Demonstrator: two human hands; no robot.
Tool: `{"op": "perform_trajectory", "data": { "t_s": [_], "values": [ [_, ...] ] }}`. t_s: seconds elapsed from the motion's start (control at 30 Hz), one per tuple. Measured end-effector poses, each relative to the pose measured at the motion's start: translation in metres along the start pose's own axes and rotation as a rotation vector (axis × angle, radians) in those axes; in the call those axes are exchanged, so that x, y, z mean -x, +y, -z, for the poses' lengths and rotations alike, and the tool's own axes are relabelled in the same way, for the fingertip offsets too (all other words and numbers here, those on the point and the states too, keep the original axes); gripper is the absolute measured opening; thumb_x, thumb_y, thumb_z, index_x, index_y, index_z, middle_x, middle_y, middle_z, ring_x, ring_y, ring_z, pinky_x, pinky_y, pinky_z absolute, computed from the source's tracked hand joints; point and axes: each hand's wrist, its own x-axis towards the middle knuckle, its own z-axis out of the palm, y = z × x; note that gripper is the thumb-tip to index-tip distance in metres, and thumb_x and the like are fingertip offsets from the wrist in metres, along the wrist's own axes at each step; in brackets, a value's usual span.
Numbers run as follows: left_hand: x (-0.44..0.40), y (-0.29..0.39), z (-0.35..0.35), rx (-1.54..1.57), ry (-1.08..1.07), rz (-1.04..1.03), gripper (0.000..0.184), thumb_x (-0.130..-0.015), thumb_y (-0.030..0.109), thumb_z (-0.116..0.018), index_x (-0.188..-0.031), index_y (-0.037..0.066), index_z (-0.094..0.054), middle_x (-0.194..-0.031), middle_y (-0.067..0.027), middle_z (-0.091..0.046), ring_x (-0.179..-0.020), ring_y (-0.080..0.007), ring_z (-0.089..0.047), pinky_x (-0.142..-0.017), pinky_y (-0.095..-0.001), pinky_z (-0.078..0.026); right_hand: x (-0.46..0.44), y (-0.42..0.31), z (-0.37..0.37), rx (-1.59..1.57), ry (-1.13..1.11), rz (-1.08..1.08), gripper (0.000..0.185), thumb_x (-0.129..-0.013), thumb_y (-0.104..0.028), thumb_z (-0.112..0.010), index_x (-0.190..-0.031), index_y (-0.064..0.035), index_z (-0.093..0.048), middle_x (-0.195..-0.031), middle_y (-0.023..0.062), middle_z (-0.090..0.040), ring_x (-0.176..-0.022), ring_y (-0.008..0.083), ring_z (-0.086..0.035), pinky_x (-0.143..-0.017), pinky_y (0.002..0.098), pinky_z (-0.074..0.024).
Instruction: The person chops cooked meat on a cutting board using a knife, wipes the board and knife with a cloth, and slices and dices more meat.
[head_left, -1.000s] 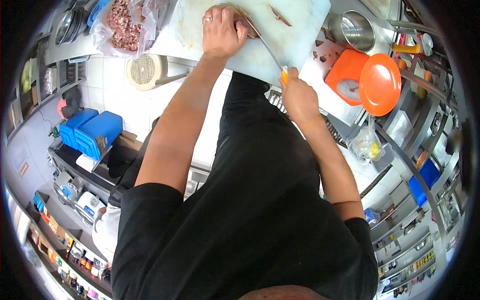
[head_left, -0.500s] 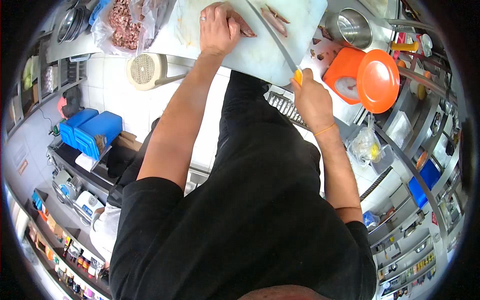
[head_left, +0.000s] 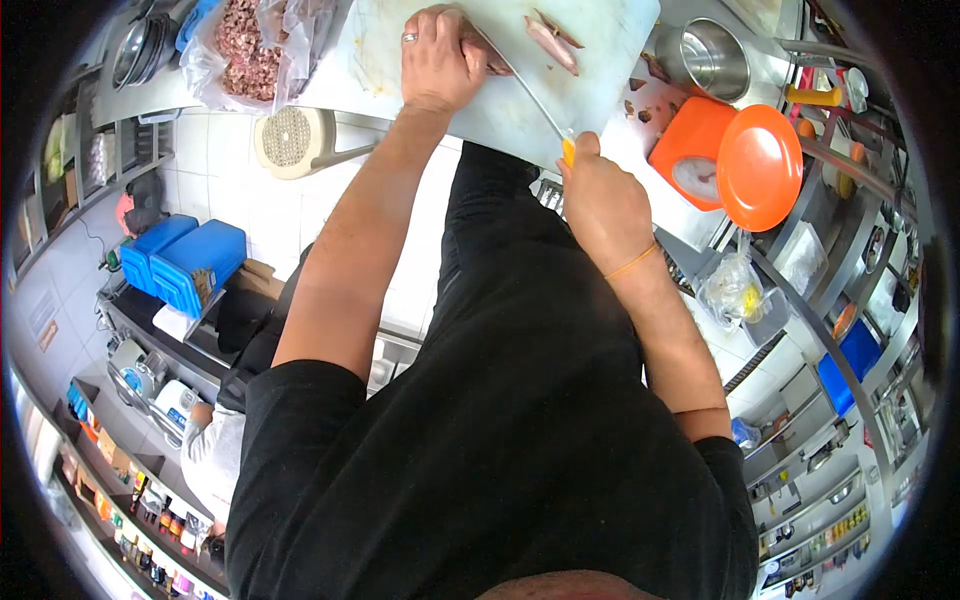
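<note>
My left hand (head_left: 440, 58) presses down on a piece of dark reddish meat (head_left: 494, 62) on the white cutting board (head_left: 410, 95), fingers curled over it and hiding most of it. In my right hand (head_left: 608, 195) is the yellow handle of a long knife (head_left: 535, 97). Its blade slants up and left, with the far end against the meat beside my left fingers. Some cut strips of meat (head_left: 553, 44) lie farther right on the board.
A clear plastic bag of diced meat (head_left: 250, 50) sits left of the board. To the right are small dark scraps (head_left: 643, 115), a steel pot (head_left: 712, 60), an orange scale (head_left: 685, 150) and an orange plate (head_left: 758, 168). A person's sleeve (head_left: 212, 455) shows at lower left.
My right hand has moved left with the knife, bringing the blade from beside the strips over to the meat under my left hand. My left hand stays nearly in place.
</note>
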Motion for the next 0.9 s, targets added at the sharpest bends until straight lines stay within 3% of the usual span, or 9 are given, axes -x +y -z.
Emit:
{"op": "perform_trajectory", "data": {
  "t_s": [0.1,0.2,0.3,0.7,0.9],
  "values": [
    [0.001,0.001,0.001,0.021,-0.006,0.013,0.046,-0.089,0.018,-0.057,-0.128,-0.004,-0.056,-0.123,-0.0294,-0.058,-0.113,-0.0491,-0.056,-0.102,-0.0571,-0.045,-0.016,-0.014,0.016,-0.053,-0.070,-0.020,0.023,-0.107,-0.019,-0.053,-0.111,0.0036,-0.056,-0.087,0.0275,-0.076,-0.083,0.0455,-0.076,-0.077,0.0550,-0.0603],
    [-0.001,0.001,-0.001,0.029,0.000,0.017,0.045,-0.088,0.019,-0.057,-0.127,-0.004,-0.056,-0.121,-0.0293,-0.058,-0.111,-0.0492,-0.056,-0.101,-0.0576,-0.045,-0.052,-0.016,-0.004,-0.072,0.011,0.049,0.030,-0.107,-0.025,-0.060,-0.112,0.0039,-0.055,-0.087,0.0281,-0.075,-0.083,0.0464,-0.075,-0.074,0.0552,-0.0592],
    [-0.001,-0.004,-0.002,0.007,-0.005,0.015,0.045,-0.088,0.019,-0.057,-0.127,-0.003,-0.056,-0.119,-0.0292,-0.057,-0.109,-0.0494,-0.056,-0.100,-0.0581,-0.045,-0.072,-0.020,-0.010,-0.067,0.037,0.094,0.030,-0.107,-0.025,-0.059,-0.112,0.0044,-0.055,-0.090,0.0287,-0.075,-0.085,0.0469,-0.075,-0.076,0.0559,-0.0588],
    [0.001,-0.002,-0.004,0.002,-0.017,0.031,0.044,-0.087,0.020,-0.055,-0.125,-0.001,-0.056,-0.119,-0.0291,-0.057,-0.112,-0.0496,-0.055,-0.102,-0.0594,-0.043,-0.005,-0.011,0.009,-0.032,-0.112,-0.056,0.031,-0.107,-0.026,-0.060,-0.113,0.0034,-0.054,-0.086,0.0278,-0.075,-0.081,0.0465,-0.075,-0.074,0.0555,-0.0591],
    [0.005,-0.004,-0.003,-0.032,-0.052,0.060,0.045,-0.087,0.020,-0.056,-0.126,-0.001,-0.056,-0.120,-0.0291,-0.057,-0.113,-0.0499,-0.054,-0.102,-0.0595,-0.043,-0.069,-0.013,-0.033,-0.123,0.067,0.091,0.031,-0.107,-0.026,-0.059,-0.114,0.0039,-0.054,-0.086,0.0277,-0.075,-0.082,0.0463,-0.075,-0.074,0.0555,-0.0591]
  ]
}}
